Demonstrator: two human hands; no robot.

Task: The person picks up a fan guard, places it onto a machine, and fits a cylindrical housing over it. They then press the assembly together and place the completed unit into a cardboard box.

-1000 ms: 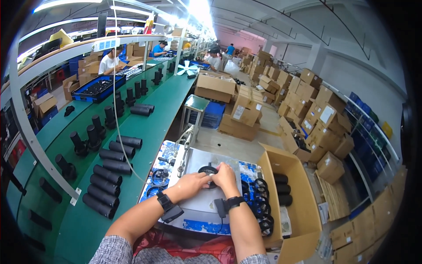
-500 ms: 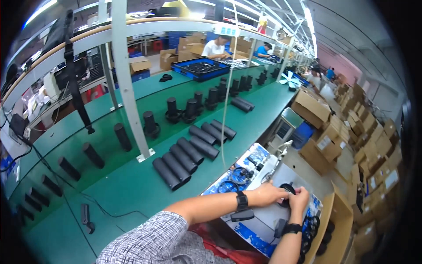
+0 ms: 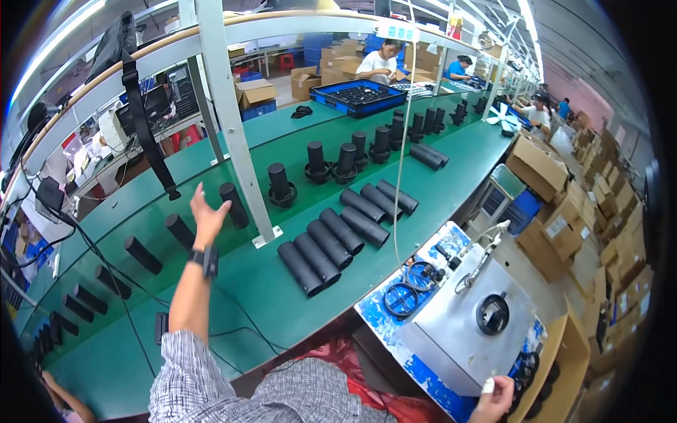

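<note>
My left hand [image 3: 209, 217] is stretched out over the green bench, fingers spread and holding nothing. It is beside an upright black cylinder [image 3: 233, 206], with a visible gap at the thumb unclear. My right hand [image 3: 496, 399] is low at the right, fingers curled in; a small white patch shows at a fingertip, and whether it is a held thing cannot be told. Close to that hand lie black ring-shaped parts [image 3: 525, 368]. A round black ring part [image 3: 492, 314] sits on the metal box-shaped fixture [image 3: 451, 331], touched by neither hand.
Several black tubes [image 3: 308, 268] lie on the green bench [image 3: 233, 296]. Black flanged parts [image 3: 345, 163] stand behind them. A white post [image 3: 236, 134] rises from the bench. Black rings [image 3: 401, 299] lie beside the fixture's lever [image 3: 483, 261]. An open carton [image 3: 557, 359] stands at right. Co-workers sit beyond.
Both hands have left the black ring part on the fixture. My left hand has swung far left to the standing cylinders; my right has come down toward the lower edge. The view has shifted.
</note>
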